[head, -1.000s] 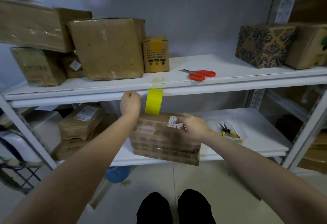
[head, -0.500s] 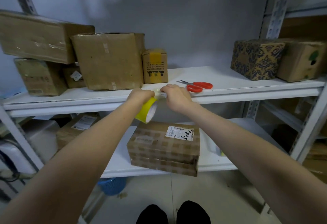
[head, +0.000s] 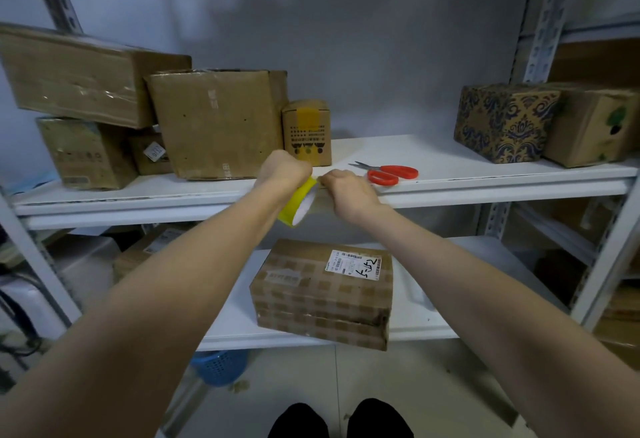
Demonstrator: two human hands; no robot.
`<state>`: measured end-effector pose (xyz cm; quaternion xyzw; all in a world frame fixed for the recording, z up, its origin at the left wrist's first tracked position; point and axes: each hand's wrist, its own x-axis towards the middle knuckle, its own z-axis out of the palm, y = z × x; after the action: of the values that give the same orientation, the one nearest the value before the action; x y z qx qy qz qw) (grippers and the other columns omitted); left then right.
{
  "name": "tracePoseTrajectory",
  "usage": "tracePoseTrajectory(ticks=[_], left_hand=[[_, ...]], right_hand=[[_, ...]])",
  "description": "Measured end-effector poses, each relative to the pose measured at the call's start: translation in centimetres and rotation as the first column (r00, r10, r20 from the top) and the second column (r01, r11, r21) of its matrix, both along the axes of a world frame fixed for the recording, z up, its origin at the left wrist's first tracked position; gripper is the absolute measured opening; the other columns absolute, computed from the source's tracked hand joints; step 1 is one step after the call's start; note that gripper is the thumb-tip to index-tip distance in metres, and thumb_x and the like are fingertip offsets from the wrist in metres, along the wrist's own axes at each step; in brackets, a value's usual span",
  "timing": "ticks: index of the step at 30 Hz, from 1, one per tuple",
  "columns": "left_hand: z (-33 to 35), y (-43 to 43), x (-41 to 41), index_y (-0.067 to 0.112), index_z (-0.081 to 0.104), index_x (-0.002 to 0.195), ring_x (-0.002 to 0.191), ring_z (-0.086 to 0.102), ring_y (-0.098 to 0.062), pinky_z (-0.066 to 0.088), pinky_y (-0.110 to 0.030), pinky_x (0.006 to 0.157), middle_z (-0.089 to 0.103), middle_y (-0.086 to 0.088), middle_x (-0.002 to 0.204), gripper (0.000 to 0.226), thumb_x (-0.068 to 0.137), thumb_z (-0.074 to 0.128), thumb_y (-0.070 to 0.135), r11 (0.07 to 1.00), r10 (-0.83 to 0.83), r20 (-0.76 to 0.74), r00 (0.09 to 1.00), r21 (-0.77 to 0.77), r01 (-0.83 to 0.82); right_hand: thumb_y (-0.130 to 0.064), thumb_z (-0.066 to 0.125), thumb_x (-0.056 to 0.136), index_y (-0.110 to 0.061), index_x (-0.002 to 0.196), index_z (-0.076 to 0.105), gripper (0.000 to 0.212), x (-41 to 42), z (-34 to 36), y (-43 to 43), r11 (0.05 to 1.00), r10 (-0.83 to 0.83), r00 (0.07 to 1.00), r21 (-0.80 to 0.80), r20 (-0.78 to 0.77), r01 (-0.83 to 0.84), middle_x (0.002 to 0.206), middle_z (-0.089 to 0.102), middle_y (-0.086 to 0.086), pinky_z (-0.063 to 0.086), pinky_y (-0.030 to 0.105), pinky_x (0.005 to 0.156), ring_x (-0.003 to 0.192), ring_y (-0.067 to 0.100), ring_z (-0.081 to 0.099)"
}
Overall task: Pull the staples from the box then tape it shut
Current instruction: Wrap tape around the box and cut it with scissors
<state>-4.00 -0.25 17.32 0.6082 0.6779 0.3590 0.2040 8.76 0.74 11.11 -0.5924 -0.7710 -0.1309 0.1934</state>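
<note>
- Left hand [head: 282, 169] is wrapped round the yellow tape roll [head: 298, 202], held up at the front edge of the upper shelf [head: 467, 167].
- Right hand [head: 349, 191] is curled just beside it, fingers pinching at the roll's rim. I take that to be the loose end, though the strip itself is hard to make out.
- Box [head: 322, 299] sits below on the lower shelf [head: 410, 316], flaps down, label up, well apart from both hands. I can't tell whether any staples remain.
- Risk: the pinch slips and the end snaps back onto the roll, so I lose it.
- Risk: a strip pulled out in the air folds on itself or catches the shelf edge before it reaches the box.
- Risk: the box seems to overhang the lower shelf's front, so pressing tape down hard could tip it off.
- Scissors [head: 393, 174] lie near my right hand. Both hands are occupied, so cutting means letting something go.
</note>
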Motion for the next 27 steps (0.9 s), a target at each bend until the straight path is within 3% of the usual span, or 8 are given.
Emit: tracePoseTrajectory(ticks=[3, 10, 15, 17, 19, 22, 24, 27], left_hand=[[-1.4, -0.8, -0.1, 0.013, 0.062, 0.075, 0.078, 0.056, -0.029, 0.039, -0.029, 0.065, 0.06, -0.004, 0.079, 0.01, 0.077, 0.056, 0.021, 0.995, 0.033, -0.168, 0.985, 0.093, -0.018], [-3.2, -2.0, 0.3, 0.021, 0.07, 0.08, 0.078, 0.056, -0.026, 0.039, -0.026, 0.063, 0.069, 0.002, 0.086, 0.02, 0.084, 0.051, 0.024, 0.944, 0.09, -0.293, 0.952, 0.33, 0.012], [-2.0, -2.9, 0.3, 0.024, 0.065, 0.077, 0.075, 0.056, -0.022, 0.039, -0.025, 0.061, 0.064, 0.007, 0.078, 0.016, 0.083, 0.052, 0.028, 0.881, 0.068, -0.245, 0.967, 0.47, 0.057], [-0.9, -3.2, -0.1, 0.025, 0.066, 0.075, 0.074, 0.054, -0.019, 0.038, -0.025, 0.061, 0.062, 0.009, 0.078, 0.015, 0.082, 0.053, 0.027, 0.895, 0.042, -0.221, 0.974, 0.441, 0.061], [-1.2, -3.5, -0.9, 0.025, 0.068, 0.073, 0.077, 0.056, -0.019, 0.039, -0.025, 0.062, 0.065, 0.011, 0.08, 0.016, 0.081, 0.054, 0.026, 0.92, 0.031, -0.178, 0.983, 0.389, 0.042], [-2.9, -4.3, -1.9, 0.025, 0.066, 0.066, 0.081, 0.059, -0.019, 0.04, -0.025, 0.065, 0.066, 0.012, 0.081, 0.017, 0.08, 0.059, 0.031, 0.954, -0.032, -0.052, 0.998, 0.297, 0.046], [-4.0, -4.5, -2.1, 0.025, 0.065, 0.063, 0.083, 0.061, -0.019, 0.044, -0.026, 0.068, 0.066, 0.01, 0.079, 0.019, 0.08, 0.063, 0.034, 0.964, -0.074, 0.027, 0.997, 0.257, 0.065], [-5.9, -4.9, -2.1, 0.02, 0.072, 0.067, 0.084, 0.064, -0.019, 0.05, -0.029, 0.072, 0.07, 0.005, 0.079, 0.018, 0.079, 0.065, 0.031, 0.974, -0.112, 0.13, 0.985, 0.213, 0.082]], right_hand=[[-0.004, 0.051, 0.085, -0.015, 0.129, 0.051, 0.045, 0.0, -0.1, -0.2, 1.0, 0.005, 1.0, 0.001, 0.021, -0.005, 0.131, 0.052, 0.008, 0.04, 0.038, 0.093, 0.122, 0.029, 0.047], [-0.002, 0.054, 0.087, -0.008, 0.136, 0.043, 0.051, 0.3, 0.0, 0.0, 1.0, 0.0, 0.997, -0.001, -0.079, 0.0, 0.136, 0.049, 0.013, 0.04, 0.035, 0.096, 0.123, 0.03, 0.047], [-0.009, 0.053, 0.09, -0.003, 0.137, 0.04, 0.049, 0.7, 0.4, 0.5, 0.998, 0.022, 0.97, -0.057, -0.242, -0.036, 0.131, 0.048, 0.019, 0.043, 0.037, 0.093, 0.12, 0.035, 0.049], [-0.007, 0.055, 0.089, -0.003, 0.134, 0.042, 0.047, 0.9, 0.6, 0.3, 0.998, 0.02, 0.942, -0.045, -0.335, -0.037, 0.129, 0.051, 0.019, 0.042, 0.036, 0.094, 0.119, 0.033, 0.051], [-0.001, 0.054, 0.085, -0.002, 0.124, 0.05, 0.039, 0.7, 0.8, -0.1, 0.999, 0.047, 0.835, 0.003, -0.549, -0.054, 0.121, 0.058, 0.015, 0.044, 0.035, 0.092, 0.113, 0.03, 0.055], [0.008, 0.05, 0.085, -0.002, 0.105, 0.058, 0.023, 0.6, 0.6, -1.6, 0.989, 0.101, 0.452, 0.039, -0.886, -0.146, 0.102, 0.064, 0.013, 0.051, 0.035, 0.09, 0.096, 0.026, 0.062], [0.008, 0.042, 0.089, -0.003, 0.098, 0.058, 0.021, 0.5, 0.2, -2.9, 0.965, 0.038, 0.231, -0.025, -0.972, -0.261, 0.091, 0.066, 0.012, 0.052, 0.03, 0.08, 0.081, 0.021, 0.065], [-0.002, 0.044, 0.094, -0.008, 0.085, 0.058, 0.018, 1.0, -1.1, -4.6, 0.93, -0.051, 0.04, -0.062, -0.998, -0.361, 0.079, 0.066, 0.009, 0.048, 0.026, 0.067, 0.07, 0.017, 0.064]])
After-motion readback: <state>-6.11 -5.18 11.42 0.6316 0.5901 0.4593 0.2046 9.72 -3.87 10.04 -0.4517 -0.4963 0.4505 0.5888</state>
